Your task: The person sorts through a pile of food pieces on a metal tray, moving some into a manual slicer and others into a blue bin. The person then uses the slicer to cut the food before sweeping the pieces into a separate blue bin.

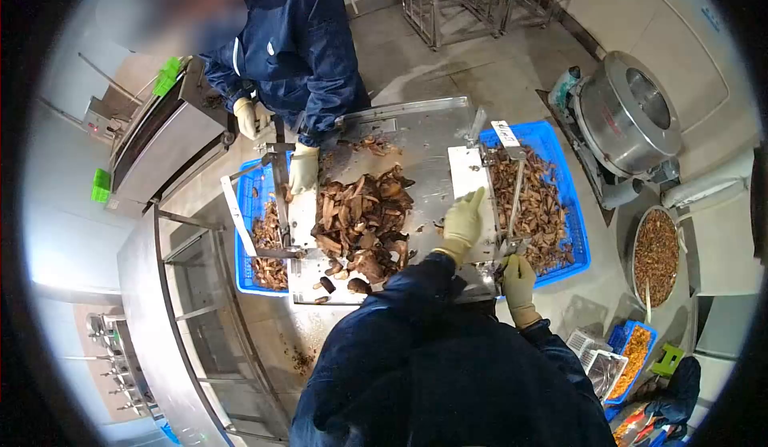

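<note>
My left hand (pixel 464 221), in a pale glove, rests at the white cutting board (pixel 466 172) on the right side of the metal table (pixel 428 135). Its fingers are bent together over something I cannot make out. Lower right, my gloved right hand (pixel 521 288) is closed around the end of the metal cutter arm (pixel 514 199), whose handle is mostly hidden. Brown mushroom pieces (pixel 364 215) lie heaped left of my left hand. Beyond the cutter, sliced brown pieces (pixel 548 207) fill a blue crate (pixel 582 215).
Across the table stands a co-worker (pixel 296 55), one gloved hand (pixel 304 168) beside a second cutter (pixel 238 216). Below that is another blue crate (pixel 242 271). A steel machine (pixel 624 115), a round basket of pieces (pixel 656 259) and an orange-filled crate (pixel 634 359) stand right.
</note>
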Demonstrator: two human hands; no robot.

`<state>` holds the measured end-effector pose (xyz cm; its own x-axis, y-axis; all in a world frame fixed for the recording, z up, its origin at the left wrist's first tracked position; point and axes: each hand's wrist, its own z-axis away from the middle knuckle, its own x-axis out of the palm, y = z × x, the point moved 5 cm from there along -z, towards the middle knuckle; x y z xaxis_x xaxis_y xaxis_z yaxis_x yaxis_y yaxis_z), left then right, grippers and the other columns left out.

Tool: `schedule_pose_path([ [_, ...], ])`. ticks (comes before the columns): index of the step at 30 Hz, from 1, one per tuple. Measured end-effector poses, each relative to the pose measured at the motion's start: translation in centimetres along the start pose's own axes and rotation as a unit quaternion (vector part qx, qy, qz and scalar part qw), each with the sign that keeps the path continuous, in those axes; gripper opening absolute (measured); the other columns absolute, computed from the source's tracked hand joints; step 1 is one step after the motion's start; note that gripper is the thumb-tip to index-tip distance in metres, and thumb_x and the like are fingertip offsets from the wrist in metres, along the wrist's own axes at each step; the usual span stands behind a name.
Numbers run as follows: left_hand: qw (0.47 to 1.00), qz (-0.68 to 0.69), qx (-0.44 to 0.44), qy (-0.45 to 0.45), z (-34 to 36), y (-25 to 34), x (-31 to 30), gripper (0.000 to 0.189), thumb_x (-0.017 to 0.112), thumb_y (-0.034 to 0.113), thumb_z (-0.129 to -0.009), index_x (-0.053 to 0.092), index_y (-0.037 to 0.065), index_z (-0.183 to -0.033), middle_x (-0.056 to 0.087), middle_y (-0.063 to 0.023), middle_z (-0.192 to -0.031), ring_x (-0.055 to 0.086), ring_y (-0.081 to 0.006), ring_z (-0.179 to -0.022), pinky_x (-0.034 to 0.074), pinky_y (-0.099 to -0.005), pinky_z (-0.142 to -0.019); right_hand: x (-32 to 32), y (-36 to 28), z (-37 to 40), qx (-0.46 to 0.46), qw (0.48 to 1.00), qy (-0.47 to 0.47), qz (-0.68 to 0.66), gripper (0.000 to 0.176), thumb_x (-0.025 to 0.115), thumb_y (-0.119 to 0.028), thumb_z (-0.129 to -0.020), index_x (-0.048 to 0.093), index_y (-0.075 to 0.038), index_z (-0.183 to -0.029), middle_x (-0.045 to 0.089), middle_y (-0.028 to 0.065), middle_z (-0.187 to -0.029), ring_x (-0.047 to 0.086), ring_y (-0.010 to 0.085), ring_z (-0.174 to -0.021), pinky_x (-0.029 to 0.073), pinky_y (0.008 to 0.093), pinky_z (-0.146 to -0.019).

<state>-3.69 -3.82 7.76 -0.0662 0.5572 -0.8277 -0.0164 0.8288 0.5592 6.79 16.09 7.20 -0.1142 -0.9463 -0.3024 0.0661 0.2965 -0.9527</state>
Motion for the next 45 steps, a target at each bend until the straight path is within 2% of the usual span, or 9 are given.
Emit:
schedule_pose_path([
  [2, 0.991, -0.096, -0.013, -0.089, -0.3, -2.2, -2.5, 0.058, 0.050, -0.003, -0.087, 0.049, 0.016, -0.142, 0.057, -0.0133, -0.136, 0.064, -0.0345, -0.111, 0.055, -0.0441, -0.091, 0.1, 0.4, 0.0, 0.005, 1.000, 0.002, -0.004, 0.027, 0.053, -0.017, -0.101, 0.063, -0.003, -0.081, 0.054, -0.0023, -0.066, 0.044, 0.0050, -0.055, 0.036, 0.0256, -0.049],
  [10, 0.959, -0.271, -0.071, 0.036, 2.9, -11.3, -9.8, 0.031, 0.060, 0.010, -0.083, 0.062, 0.013, -0.115, 0.063, -0.0111, -0.098, 0.065, -0.0324, -0.091, 0.055, -0.0471, -0.074, 0.0, 0.0, -0.1, 0.022, 1.000, -0.006, 0.015, 0.026, 0.055, -0.017, -0.100, 0.068, 0.000, -0.085, 0.064, 0.0075, -0.071, 0.055, 0.0127, -0.065, 0.046, 0.0314, -0.061],
  [14, 0.990, -0.023, -0.075, 0.119, 2.7, -9.0, -10.1, 0.038, 0.061, 0.009, -0.084, 0.062, 0.016, -0.122, 0.066, -0.0165, -0.098, 0.064, -0.0398, -0.090, 0.054, -0.0486, -0.076, -0.3, -0.3, -0.1, 0.000, 1.000, 0.005, 0.004, 0.026, 0.054, -0.017, -0.100, 0.068, 0.000, -0.085, 0.064, 0.0066, -0.071, 0.055, 0.0129, -0.065, 0.046, 0.0312, -0.061],
  [15, 0.988, 0.039, -0.092, 0.115, 2.4, -8.9, -8.4, 0.047, 0.064, 0.002, -0.086, 0.060, 0.017, -0.130, 0.067, -0.0117, -0.098, 0.066, -0.0275, -0.090, 0.055, -0.0385, -0.078, 0.0, 1.1, -0.1, 0.021, 1.000, 0.006, -0.006, 0.027, 0.054, -0.018, -0.100, 0.069, -0.001, -0.085, 0.064, 0.0055, -0.072, 0.055, 0.0120, -0.063, 0.046, 0.0305, -0.060],
  [20, 0.747, 0.644, -0.160, 0.047, -0.8, -6.3, 5.7, 0.055, 0.062, -0.005, -0.088, 0.051, 0.010, -0.139, 0.064, -0.0082, -0.119, 0.062, -0.0129, -0.094, 0.052, -0.0276, -0.079, 0.2, -1.9, 0.1, 0.069, 0.995, 0.018, -0.069, 0.031, 0.052, -0.022, -0.103, 0.068, -0.005, -0.083, 0.050, -0.0042, -0.056, 0.042, 0.0039, -0.045, 0.034, 0.0232, -0.044],
  [25, 0.967, 0.249, 0.036, 0.039, 1.0, 1.8, 1.4, 0.069, 0.052, -0.013, -0.079, 0.043, 0.006, -0.145, 0.060, -0.0204, -0.126, 0.062, -0.0354, -0.103, 0.050, -0.0387, -0.092, -0.3, -5.3, -0.3, 0.108, 0.989, 0.003, -0.099, 0.029, 0.053, -0.022, -0.102, 0.071, -0.005, -0.087, 0.050, -0.0040, -0.056, 0.043, 0.0046, -0.045, 0.035, 0.0225, -0.044],
  [31, 0.983, 0.178, -0.013, 0.040, 2.7, 2.0, 0.6, 0.076, 0.063, 0.002, -0.082, 0.034, 0.015, -0.151, 0.054, -0.0196, -0.135, 0.061, -0.0400, -0.109, 0.052, -0.0464, -0.091, -0.4, -5.5, -0.9, 0.096, 0.990, -0.003, -0.104, 0.030, 0.052, -0.022, -0.102, 0.070, -0.004, -0.085, 0.049, -0.0044, -0.055, 0.041, 0.0046, -0.044, 0.033, 0.0227, -0.042],
  [36, 0.987, 0.140, -0.075, 0.000, 2.1, 0.8, 2.8, 0.069, 0.065, 0.016, -0.087, 0.037, 0.027, -0.149, 0.070, -0.0146, -0.101, 0.067, -0.0364, -0.091, 0.054, -0.0483, -0.079, -0.6, -7.7, -1.7, 0.090, 0.991, -0.016, -0.103, 0.032, 0.052, -0.023, -0.103, 0.069, -0.004, -0.084, 0.048, -0.0042, -0.053, 0.039, 0.0041, -0.042, 0.032, 0.0226, -0.042],
  [45, 0.982, 0.169, -0.079, 0.021, 1.9, 0.3, 4.8, 0.063, 0.062, 0.017, -0.088, 0.041, 0.029, -0.147, 0.070, -0.0124, -0.094, 0.068, -0.0356, -0.085, 0.055, -0.0468, -0.075, -0.6, -4.9, -0.8, -0.001, 1.000, 0.002, 0.005, 0.031, 0.053, -0.020, -0.100, 0.067, -0.002, -0.078, 0.059, 0.0011, -0.067, 0.051, 0.0089, -0.064, 0.042, 0.0280, -0.058],
])
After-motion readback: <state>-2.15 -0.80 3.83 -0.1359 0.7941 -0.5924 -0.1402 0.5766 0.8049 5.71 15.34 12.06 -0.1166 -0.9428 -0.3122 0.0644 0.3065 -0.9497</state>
